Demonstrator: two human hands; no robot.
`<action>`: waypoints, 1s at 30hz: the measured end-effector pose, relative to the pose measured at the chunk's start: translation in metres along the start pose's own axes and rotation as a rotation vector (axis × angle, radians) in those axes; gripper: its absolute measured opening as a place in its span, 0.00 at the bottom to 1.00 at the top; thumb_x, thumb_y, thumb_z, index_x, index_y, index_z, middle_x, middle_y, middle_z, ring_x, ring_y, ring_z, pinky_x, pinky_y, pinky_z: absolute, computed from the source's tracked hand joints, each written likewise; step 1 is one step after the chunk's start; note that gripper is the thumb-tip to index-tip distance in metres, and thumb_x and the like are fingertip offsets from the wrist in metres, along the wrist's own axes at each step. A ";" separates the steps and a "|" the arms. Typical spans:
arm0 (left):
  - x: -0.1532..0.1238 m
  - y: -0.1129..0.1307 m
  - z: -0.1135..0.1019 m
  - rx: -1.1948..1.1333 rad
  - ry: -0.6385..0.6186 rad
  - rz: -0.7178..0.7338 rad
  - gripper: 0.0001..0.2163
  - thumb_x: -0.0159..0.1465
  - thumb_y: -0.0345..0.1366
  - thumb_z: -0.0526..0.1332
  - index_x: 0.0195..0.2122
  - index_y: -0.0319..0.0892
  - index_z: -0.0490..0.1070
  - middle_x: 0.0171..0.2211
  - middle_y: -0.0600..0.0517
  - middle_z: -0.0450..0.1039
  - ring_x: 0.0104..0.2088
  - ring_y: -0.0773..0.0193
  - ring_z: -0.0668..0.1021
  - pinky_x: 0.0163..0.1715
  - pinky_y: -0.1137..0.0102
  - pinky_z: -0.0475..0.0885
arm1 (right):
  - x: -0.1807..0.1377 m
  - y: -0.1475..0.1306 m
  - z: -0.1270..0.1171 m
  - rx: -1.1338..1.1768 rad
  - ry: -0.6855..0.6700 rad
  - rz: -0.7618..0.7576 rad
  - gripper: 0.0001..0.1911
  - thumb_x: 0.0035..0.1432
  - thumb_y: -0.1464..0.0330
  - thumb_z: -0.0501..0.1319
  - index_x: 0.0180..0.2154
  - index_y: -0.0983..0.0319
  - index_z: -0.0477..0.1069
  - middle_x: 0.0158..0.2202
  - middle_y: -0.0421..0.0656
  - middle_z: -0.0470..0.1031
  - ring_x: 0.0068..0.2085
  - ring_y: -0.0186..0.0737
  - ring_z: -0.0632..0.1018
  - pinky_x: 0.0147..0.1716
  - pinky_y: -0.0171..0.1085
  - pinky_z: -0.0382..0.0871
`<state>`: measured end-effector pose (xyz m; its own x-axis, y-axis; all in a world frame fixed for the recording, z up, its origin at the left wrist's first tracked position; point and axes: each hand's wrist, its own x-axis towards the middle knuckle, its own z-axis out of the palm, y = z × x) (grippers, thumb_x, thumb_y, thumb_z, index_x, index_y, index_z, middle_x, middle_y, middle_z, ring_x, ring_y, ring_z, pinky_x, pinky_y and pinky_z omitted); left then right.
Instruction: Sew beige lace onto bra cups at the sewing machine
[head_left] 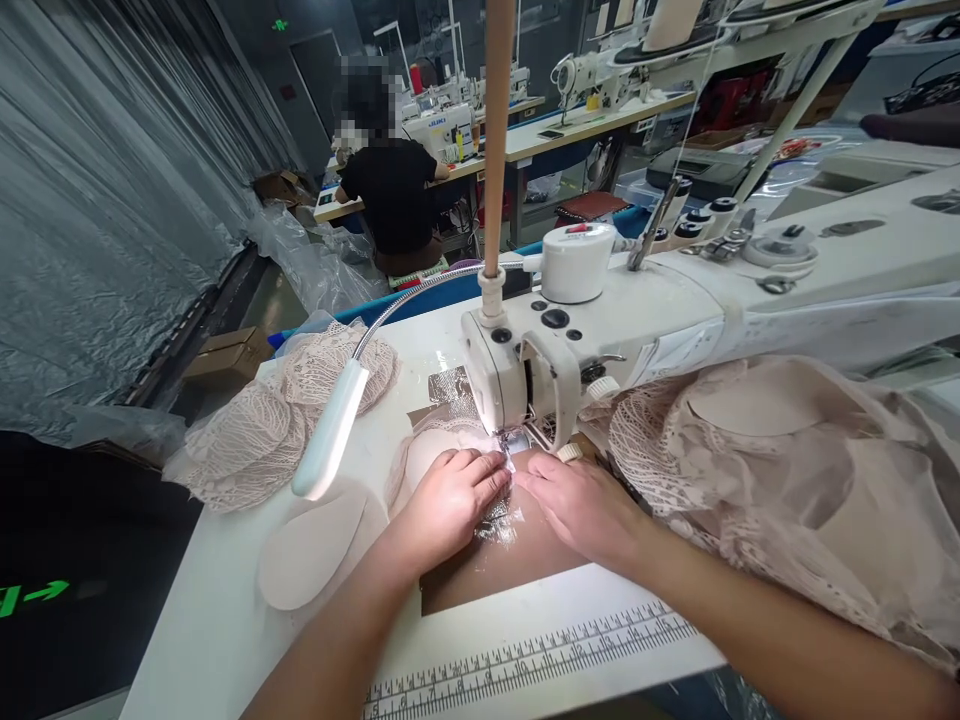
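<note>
I had my left hand (450, 500) and right hand (581, 505) spread flat, gripping nothing, fingertips almost meeting, pressing the lace (501, 522) down beneath the sewing machine (510, 370).

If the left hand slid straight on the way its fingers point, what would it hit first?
Most likely the presser foot under the sewing machine head: the left hand lies flat on the lace fabric, fingertips almost at it. Depth is hard to judge.
</note>
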<state>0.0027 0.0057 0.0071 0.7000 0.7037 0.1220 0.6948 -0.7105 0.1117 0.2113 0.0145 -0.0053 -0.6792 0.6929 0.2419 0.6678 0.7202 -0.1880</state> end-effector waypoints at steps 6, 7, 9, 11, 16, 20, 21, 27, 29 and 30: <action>0.003 -0.011 0.002 -0.037 0.015 -0.008 0.16 0.67 0.33 0.50 0.55 0.42 0.66 0.55 0.47 0.68 0.48 0.58 0.70 0.46 0.61 0.68 | 0.004 0.001 0.001 0.028 0.044 0.008 0.14 0.56 0.78 0.52 0.38 0.63 0.74 0.30 0.43 0.69 0.27 0.34 0.64 0.25 0.36 0.52; 0.004 -0.014 0.002 -0.040 0.015 -0.008 0.16 0.67 0.32 0.50 0.55 0.42 0.66 0.55 0.46 0.68 0.48 0.57 0.71 0.45 0.61 0.68 | 0.006 0.001 0.001 0.027 0.040 0.017 0.14 0.55 0.79 0.52 0.39 0.63 0.73 0.31 0.43 0.69 0.27 0.34 0.65 0.25 0.36 0.53; 0.006 -0.018 0.002 -0.038 0.009 -0.013 0.16 0.67 0.32 0.50 0.54 0.42 0.67 0.54 0.46 0.69 0.46 0.57 0.71 0.44 0.61 0.68 | 0.008 0.001 0.000 0.023 0.032 0.046 0.17 0.53 0.79 0.53 0.42 0.63 0.73 0.31 0.42 0.70 0.28 0.35 0.67 0.25 0.35 0.54; 0.007 -0.022 0.003 -0.032 0.013 -0.022 0.16 0.66 0.32 0.51 0.54 0.43 0.67 0.53 0.46 0.70 0.45 0.57 0.71 0.43 0.61 0.68 | 0.010 0.001 0.000 0.027 0.032 0.071 0.19 0.53 0.79 0.53 0.45 0.62 0.72 0.32 0.43 0.71 0.29 0.35 0.68 0.26 0.35 0.56; 0.011 -0.027 0.005 -0.024 0.047 -0.053 0.17 0.66 0.31 0.51 0.55 0.45 0.67 0.51 0.47 0.72 0.44 0.56 0.70 0.43 0.61 0.67 | 0.011 0.003 0.000 0.058 0.040 0.077 0.21 0.53 0.79 0.51 0.46 0.60 0.72 0.31 0.43 0.70 0.30 0.37 0.69 0.30 0.35 0.59; 0.012 -0.027 0.005 -0.012 0.037 -0.080 0.17 0.65 0.30 0.51 0.54 0.43 0.68 0.48 0.46 0.73 0.43 0.55 0.70 0.42 0.60 0.67 | 0.009 0.003 -0.001 0.097 0.045 0.066 0.21 0.55 0.79 0.50 0.47 0.60 0.72 0.31 0.42 0.71 0.28 0.34 0.68 0.28 0.34 0.58; 0.012 -0.027 0.005 -0.011 0.040 -0.084 0.17 0.65 0.30 0.51 0.54 0.43 0.68 0.48 0.45 0.73 0.43 0.55 0.70 0.42 0.60 0.67 | 0.009 0.003 -0.001 0.102 0.045 0.068 0.21 0.56 0.79 0.50 0.46 0.60 0.73 0.32 0.42 0.71 0.28 0.33 0.67 0.27 0.33 0.58; 0.011 -0.028 0.005 -0.030 0.066 -0.085 0.18 0.64 0.29 0.50 0.54 0.44 0.68 0.49 0.45 0.73 0.43 0.55 0.70 0.43 0.59 0.67 | 0.010 0.003 -0.002 0.130 0.010 0.086 0.20 0.57 0.78 0.50 0.46 0.59 0.73 0.31 0.40 0.72 0.25 0.32 0.68 0.26 0.32 0.59; 0.010 -0.028 0.005 -0.032 0.067 -0.083 0.19 0.64 0.29 0.50 0.55 0.44 0.67 0.50 0.45 0.72 0.44 0.55 0.70 0.44 0.59 0.67 | 0.009 0.004 -0.001 0.154 0.009 0.083 0.20 0.58 0.78 0.50 0.46 0.58 0.73 0.31 0.40 0.73 0.26 0.32 0.69 0.27 0.32 0.61; 0.010 -0.028 0.005 -0.033 0.066 -0.081 0.19 0.64 0.29 0.50 0.55 0.44 0.67 0.50 0.45 0.72 0.44 0.55 0.70 0.44 0.58 0.67 | 0.009 0.005 -0.001 0.163 0.009 0.079 0.20 0.58 0.77 0.50 0.46 0.58 0.73 0.32 0.41 0.73 0.27 0.33 0.70 0.27 0.32 0.61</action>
<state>-0.0087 0.0328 0.0001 0.6283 0.7579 0.1754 0.7423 -0.6516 0.1566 0.2086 0.0239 -0.0032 -0.6233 0.7478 0.2285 0.6602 0.6599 -0.3588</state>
